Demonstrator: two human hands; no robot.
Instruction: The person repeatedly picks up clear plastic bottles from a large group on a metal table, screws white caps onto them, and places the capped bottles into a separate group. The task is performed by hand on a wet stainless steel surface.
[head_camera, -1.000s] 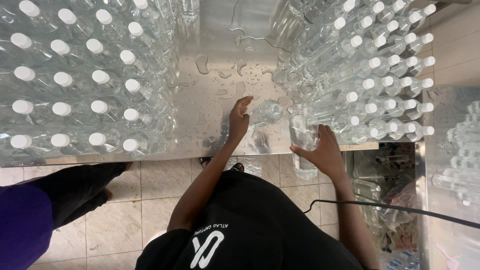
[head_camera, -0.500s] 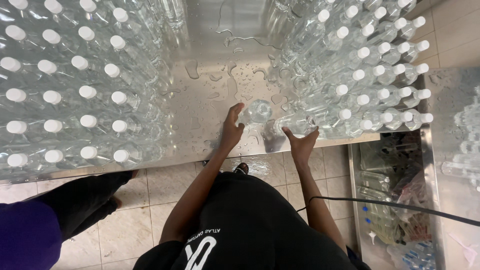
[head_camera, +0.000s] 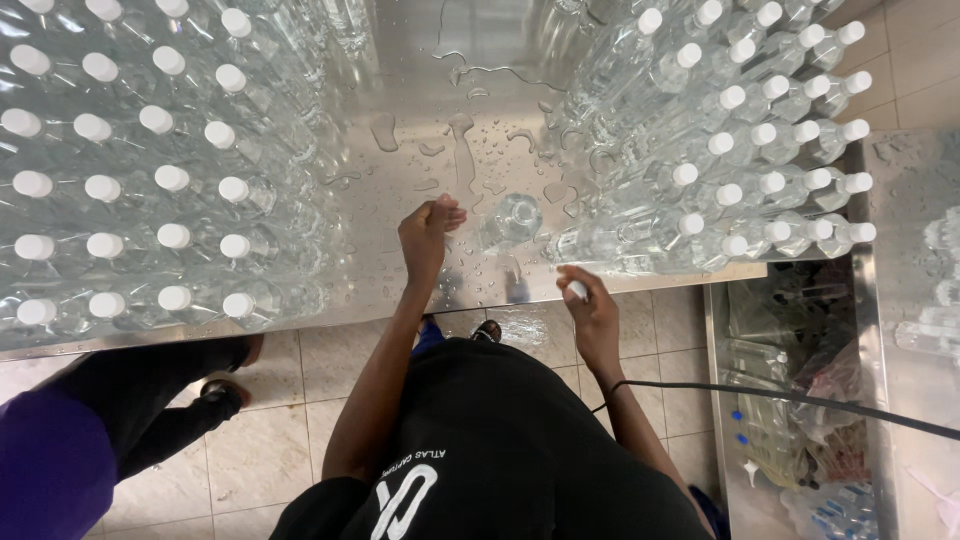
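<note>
At table edge, our right hand pinches a white cap. Just beyond and left of it, left hand hangs loosely curled, empty, beside the uncapped bottle. Capped bottles crowd behind it. Wet table: we could knock the bottle over and spill.

Seen from above, the left hand is hovering with curled fingers over the wet steel worktop, just beside an uncapped clear bottle standing between two crowds of white-capped bottles. The right hand is pinching a small white cap at the worktop's front edge. Another person's dark-trousered leg is showing on the tiled floor.
</note>
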